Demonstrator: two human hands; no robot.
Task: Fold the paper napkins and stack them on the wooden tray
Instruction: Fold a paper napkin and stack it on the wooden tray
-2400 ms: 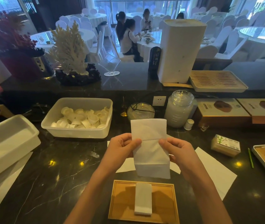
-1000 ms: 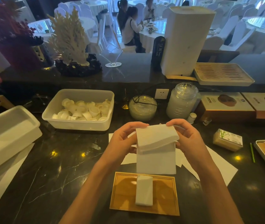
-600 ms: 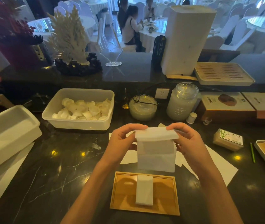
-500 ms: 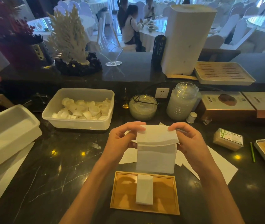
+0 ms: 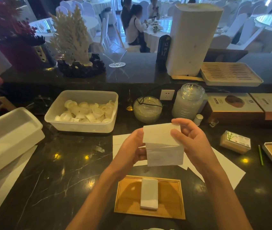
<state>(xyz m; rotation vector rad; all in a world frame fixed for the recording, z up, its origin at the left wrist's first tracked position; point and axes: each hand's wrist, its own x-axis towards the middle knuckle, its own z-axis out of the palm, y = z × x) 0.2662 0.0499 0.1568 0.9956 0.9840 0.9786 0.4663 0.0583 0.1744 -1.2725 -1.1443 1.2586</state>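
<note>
left hand and right hand hold a half-folded white paper napkin in the air | small folded white napkin lies on flat wooden tray | shiny black stone counter

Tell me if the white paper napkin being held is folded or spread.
Partly folded: the white paper napkin has its top flap bent over its lower part.

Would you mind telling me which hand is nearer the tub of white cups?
Left. The left hand is just right of the tub; the right hand lies further right, across the napkin.
</note>
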